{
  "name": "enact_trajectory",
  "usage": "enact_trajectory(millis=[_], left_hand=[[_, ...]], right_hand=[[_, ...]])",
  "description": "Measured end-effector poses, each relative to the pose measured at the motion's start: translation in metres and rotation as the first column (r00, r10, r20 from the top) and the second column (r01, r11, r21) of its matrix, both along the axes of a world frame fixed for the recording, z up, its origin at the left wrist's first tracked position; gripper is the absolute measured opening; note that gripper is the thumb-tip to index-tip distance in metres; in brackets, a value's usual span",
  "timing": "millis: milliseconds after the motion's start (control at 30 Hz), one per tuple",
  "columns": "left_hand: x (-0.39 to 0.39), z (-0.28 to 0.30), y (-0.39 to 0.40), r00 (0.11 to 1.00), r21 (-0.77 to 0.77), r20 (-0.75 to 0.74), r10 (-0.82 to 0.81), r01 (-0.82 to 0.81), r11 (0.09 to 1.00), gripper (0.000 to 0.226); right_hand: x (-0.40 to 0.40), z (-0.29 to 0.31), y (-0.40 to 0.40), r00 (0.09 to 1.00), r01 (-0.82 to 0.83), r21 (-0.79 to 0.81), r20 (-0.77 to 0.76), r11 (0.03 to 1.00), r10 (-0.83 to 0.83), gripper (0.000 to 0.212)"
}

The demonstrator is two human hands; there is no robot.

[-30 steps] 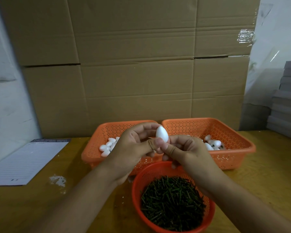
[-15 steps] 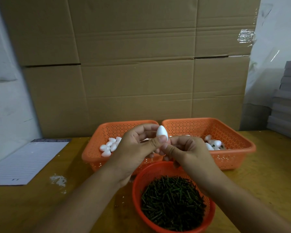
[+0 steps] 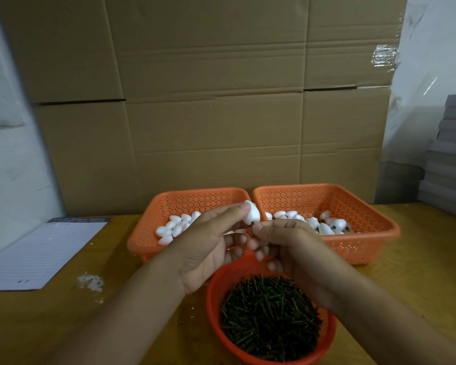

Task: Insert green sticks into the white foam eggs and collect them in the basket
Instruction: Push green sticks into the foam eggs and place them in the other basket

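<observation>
A white foam egg [image 3: 252, 214] is up between my hands, above the gap between the two square baskets. My right hand [image 3: 292, 248] pinches the egg's lower end with thumb and fingers; any stick there is hidden. My left hand [image 3: 208, 243] touches the egg's top-left side with one straight digit, and its other fingers curl loosely below it. A round orange basket [image 3: 213, 293] in front holds a heap of green sticks [image 3: 269, 314]. The left orange basket [image 3: 169, 201] holds plain eggs. The right orange basket [image 3: 363, 219] holds eggs with dark bits among them.
A wall of cardboard boxes [image 3: 208, 114] stands right behind the baskets. A lined paper sheet [image 3: 42, 254] lies on the wooden table [image 3: 63, 325] at the left, with white foam crumbs [image 3: 90, 281] near it. Grey stacked boards [image 3: 450, 159] sit at the right edge.
My left hand's fingers have come off the egg, leaving one digit on it. The egg has tipped and my right hand now pinches its lower end.
</observation>
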State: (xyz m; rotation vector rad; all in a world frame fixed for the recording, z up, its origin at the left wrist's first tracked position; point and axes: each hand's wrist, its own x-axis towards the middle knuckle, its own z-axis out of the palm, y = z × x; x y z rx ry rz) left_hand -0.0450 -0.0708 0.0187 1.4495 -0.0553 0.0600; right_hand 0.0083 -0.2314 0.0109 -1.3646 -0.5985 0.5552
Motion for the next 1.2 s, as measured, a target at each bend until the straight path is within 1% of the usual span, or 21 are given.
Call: enact_trajectory(millis=[67,167,333,533,600,633,700,733,767,800,867,933,967,1033,1100,1167,1200], left_hand=[[0.001,0.000,0.003,1.000,-0.010,-0.008,-0.030,0.030,1.000,0.021],[0.002,-0.004,0.006,0.999,-0.029,0.038,-0.035,0.036,0.999,0.018],[0.003,-0.007,0.011,0.993,0.037,0.121,0.003,-0.008,0.999,0.028],[0.004,-0.006,0.012,0.993,0.069,0.122,0.000,-0.009,0.998,0.031],[0.005,-0.006,0.012,0.994,0.066,0.110,0.012,-0.019,0.998,0.033],[0.005,-0.006,0.013,0.995,0.055,0.097,0.031,-0.037,0.998,0.036],[0.007,-0.007,0.016,0.992,0.029,0.067,0.110,-0.112,0.993,0.038],[0.008,-0.007,0.020,0.985,0.015,0.054,0.163,-0.164,0.986,0.034],[0.010,-0.007,0.024,0.976,0.000,0.044,0.213,-0.213,0.977,0.028],[0.011,-0.007,0.028,0.966,-0.012,0.038,0.256,-0.255,0.967,0.022],[0.014,-0.006,0.039,0.946,-0.015,0.039,0.321,-0.321,0.947,0.017],[0.017,-0.006,0.048,0.922,0.011,0.045,0.385,-0.386,0.922,0.016],[0.019,-0.006,0.052,0.905,0.030,0.049,0.423,-0.425,0.905,0.017],[0.023,-0.009,0.059,0.870,0.071,0.062,0.490,-0.493,0.867,0.017],[0.025,-0.012,0.066,0.848,0.103,0.064,0.526,-0.530,0.842,0.017],[0.025,-0.014,0.071,0.837,0.114,0.073,0.542,-0.547,0.829,0.017],[0.026,-0.015,0.073,0.830,0.118,0.086,0.551,-0.557,0.822,0.017]], right_hand=[[0.001,0.001,-0.001,1.000,-0.007,0.012,-0.023,1.000,0.007,0.016],[0.002,0.001,-0.001,0.999,0.002,0.012,-0.039,1.000,-0.002,0.015],[0.005,-0.001,0.000,0.998,0.001,-0.015,-0.064,1.000,-0.002,0.015],[0.005,-0.002,0.000,0.999,0.000,0.006,-0.051,1.000,0.000,0.016],[0.005,0.000,-0.001,0.999,0.028,0.003,-0.015,1.000,-0.028,0.017],[0.006,0.001,-0.002,0.998,0.054,-0.009,0.029,0.998,-0.054,0.020],[0.012,0.004,-0.008,0.977,0.147,-0.062,0.167,0.987,-0.134,0.026],[0.017,0.005,-0.013,0.947,0.224,-0.095,0.256,0.970,-0.193,0.025],[0.025,0.006,-0.018,0.894,0.327,-0.131,0.364,0.936,-0.261,0.022],[0.034,0.006,-0.024,0.812,0.446,-0.164,0.487,0.880,-0.321,0.020],[0.053,0.005,-0.037,0.617,0.649,-0.193,0.699,0.736,-0.361,0.019],[0.067,0.002,-0.047,0.473,0.757,-0.174,0.811,0.629,-0.345,0.022],[0.073,-0.002,-0.050,0.427,0.794,-0.167,0.838,0.585,-0.341,0.024],[0.082,-0.008,-0.055,0.386,0.844,-0.172,0.852,0.507,-0.354,0.023],[0.088,-0.012,-0.057,0.366,0.876,-0.169,0.844,0.452,-0.392,0.016],[0.090,-0.012,-0.056,0.341,0.892,-0.136,0.828,0.431,-0.445,0.015],[0.090,-0.012,-0.055,0.339,0.889,-0.113,0.814,0.444,-0.471,0.020]])
